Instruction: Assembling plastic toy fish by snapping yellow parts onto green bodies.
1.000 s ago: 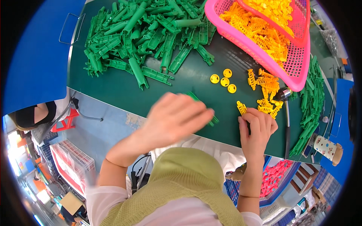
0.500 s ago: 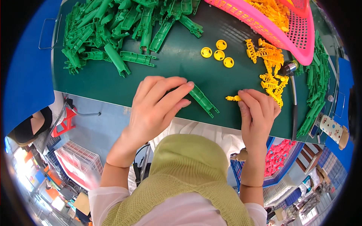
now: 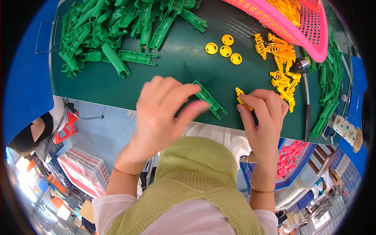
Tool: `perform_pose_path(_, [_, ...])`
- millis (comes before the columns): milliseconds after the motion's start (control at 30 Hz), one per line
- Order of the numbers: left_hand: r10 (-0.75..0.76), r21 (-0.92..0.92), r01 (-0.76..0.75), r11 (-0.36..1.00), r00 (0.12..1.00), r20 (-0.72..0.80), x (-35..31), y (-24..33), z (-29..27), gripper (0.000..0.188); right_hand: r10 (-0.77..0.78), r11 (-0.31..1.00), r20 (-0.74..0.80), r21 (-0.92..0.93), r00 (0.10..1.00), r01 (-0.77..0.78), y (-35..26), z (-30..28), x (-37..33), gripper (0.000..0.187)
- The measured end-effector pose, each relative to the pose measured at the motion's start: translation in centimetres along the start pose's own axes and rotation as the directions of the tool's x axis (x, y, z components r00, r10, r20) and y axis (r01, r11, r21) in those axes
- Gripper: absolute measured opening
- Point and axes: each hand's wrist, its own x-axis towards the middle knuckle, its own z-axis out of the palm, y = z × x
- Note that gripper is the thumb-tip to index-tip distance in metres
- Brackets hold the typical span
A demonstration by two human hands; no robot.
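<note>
A trough-shaped green plastic half-shell lies with its hollow side up on the dark green tabletop near its front edge. My left hand is beside its upper left end, slightly blurred, thumb and index finger spread apart with nothing between them. Whether a fingertip touches the shell is hard to tell. To the right, my right hand pinches a small ribbed yellow plastic piece between thumb and fingers; the fingers cover part of it. Beyond the hands lie several round yellow caps with holes.
A large heap of green half-shells covers the far left. Ribbed yellow pieces lie at the right, beside a hammer. Behind stands a pink basket with yellow parts; slim green parts pile along the right edge.
My left fingers have parted and let go of the green half-shell. My right hand has turned the yellow piece from lying sideways to a more upright slant. The view has shifted slightly.
</note>
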Motion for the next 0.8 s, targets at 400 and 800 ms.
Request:
perform_pose_path(400, [0.127, -0.125, -0.109, 0.986, 0.981, 0.149, 0.6, 0.8, 1.9, 0.042, 0.168, 0.961, -0.013, 0.225, 0.986, -0.161, 0.4, -0.5, -0.8, 0.053])
perform_pose_path(800, [0.057, -0.038, -0.056, 0.998, 0.998, 0.039, -0.8, 0.2, 2.2, 0.042, 0.089, 0.933, -0.085, 0.357, 0.992, -0.053, 1.6, 0.4, -1.6, 0.03])
